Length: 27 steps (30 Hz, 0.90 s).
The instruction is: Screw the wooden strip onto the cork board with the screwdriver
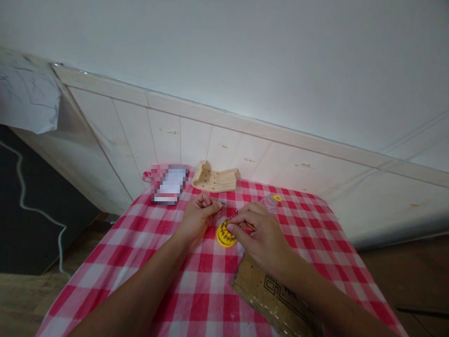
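Observation:
My left hand (pixel 201 213) is closed in a pinch above the checked cloth. A tiny dark metal-looking piece (pixel 223 204) sticks out at its fingertips, too small to name. My right hand (pixel 259 229) is also pinched, its fingertips over the right side of a round yellow holder (pixel 225 239). Several small dark pieces sit in the holder, and part of its rim is hidden by the fingers. Another dark speck shows at the right index fingertip; what that hand grips is too small to make out. Behind the left hand stands a curved light-wood piece (pixel 215 181) with small holes.
A phone (pixel 170 185) lies at the table's back left. A clear plastic bag (pixel 268 203) with a yellow ring is behind my right hand. Under my right forearm lies a brown taped package (pixel 259 288). The red-and-white tablecloth (pixel 199 304) reaches the white panelled wall (pixel 224 145).

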Each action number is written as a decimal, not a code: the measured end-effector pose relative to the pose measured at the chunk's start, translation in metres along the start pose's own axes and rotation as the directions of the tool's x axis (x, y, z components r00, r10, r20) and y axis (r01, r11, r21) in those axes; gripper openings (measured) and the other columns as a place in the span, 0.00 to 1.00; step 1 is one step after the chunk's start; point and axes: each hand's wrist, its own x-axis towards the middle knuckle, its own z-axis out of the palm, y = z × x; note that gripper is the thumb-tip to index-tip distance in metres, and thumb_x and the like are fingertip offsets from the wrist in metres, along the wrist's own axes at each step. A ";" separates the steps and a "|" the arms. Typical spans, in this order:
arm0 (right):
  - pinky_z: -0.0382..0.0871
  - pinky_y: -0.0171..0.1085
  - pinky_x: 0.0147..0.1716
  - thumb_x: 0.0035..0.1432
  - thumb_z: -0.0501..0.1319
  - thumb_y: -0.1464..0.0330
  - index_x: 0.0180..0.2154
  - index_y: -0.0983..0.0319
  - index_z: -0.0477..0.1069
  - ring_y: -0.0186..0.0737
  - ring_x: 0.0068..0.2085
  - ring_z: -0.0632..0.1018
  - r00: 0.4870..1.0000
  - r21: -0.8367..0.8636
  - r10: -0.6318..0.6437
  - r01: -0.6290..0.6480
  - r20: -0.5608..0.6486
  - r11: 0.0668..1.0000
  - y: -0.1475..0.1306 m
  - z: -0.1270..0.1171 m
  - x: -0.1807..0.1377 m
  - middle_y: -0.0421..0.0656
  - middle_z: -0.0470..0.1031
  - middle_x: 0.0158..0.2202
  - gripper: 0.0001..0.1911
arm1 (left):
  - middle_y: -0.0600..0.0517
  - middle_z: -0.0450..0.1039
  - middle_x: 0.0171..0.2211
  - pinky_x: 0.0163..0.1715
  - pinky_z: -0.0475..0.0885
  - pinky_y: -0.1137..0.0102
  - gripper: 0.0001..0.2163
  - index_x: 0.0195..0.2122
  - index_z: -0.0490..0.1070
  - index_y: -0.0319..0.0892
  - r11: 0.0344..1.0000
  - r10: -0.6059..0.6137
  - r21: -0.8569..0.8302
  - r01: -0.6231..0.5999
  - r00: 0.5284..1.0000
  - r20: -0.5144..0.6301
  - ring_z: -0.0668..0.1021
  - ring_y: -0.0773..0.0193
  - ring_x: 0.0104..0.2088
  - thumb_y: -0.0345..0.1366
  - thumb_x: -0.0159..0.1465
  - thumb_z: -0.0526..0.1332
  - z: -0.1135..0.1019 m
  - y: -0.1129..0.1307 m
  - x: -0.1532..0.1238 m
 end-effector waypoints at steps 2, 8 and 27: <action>0.68 0.41 0.37 0.57 0.66 0.75 0.30 0.60 0.78 0.42 0.36 0.75 1.000 -0.026 0.006 -0.007 -0.026 1.000 0.002 0.003 0.000 0.43 0.74 0.31 0.06 | 0.59 0.70 0.20 0.22 0.67 0.77 0.24 0.23 0.57 0.41 1.000 -0.002 -0.002 0.002 1.000 -0.001 0.73 0.71 0.21 0.31 0.43 0.77 0.000 0.000 0.000; 0.67 0.43 0.40 0.57 0.66 0.76 0.29 0.60 0.78 0.43 0.38 0.73 1.000 -0.066 0.014 -0.015 -0.018 0.998 0.004 0.005 0.001 0.44 0.74 0.33 0.06 | 0.59 0.70 0.21 0.25 0.70 0.77 0.22 0.25 0.58 0.41 1.000 -0.004 -0.020 0.003 1.000 -0.012 0.76 0.70 0.26 0.30 0.45 0.76 -0.003 -0.002 0.001; 0.65 0.41 0.37 0.58 0.66 0.72 0.28 0.60 0.79 0.42 0.35 0.72 0.998 -0.197 -0.042 0.050 0.047 0.979 -0.009 -0.001 0.004 0.43 0.74 0.30 0.06 | 0.58 0.71 0.20 0.21 0.66 0.78 0.24 0.23 0.57 0.41 1.000 -0.011 0.005 0.011 1.000 -0.003 0.73 0.71 0.21 0.31 0.43 0.77 0.000 0.001 -0.001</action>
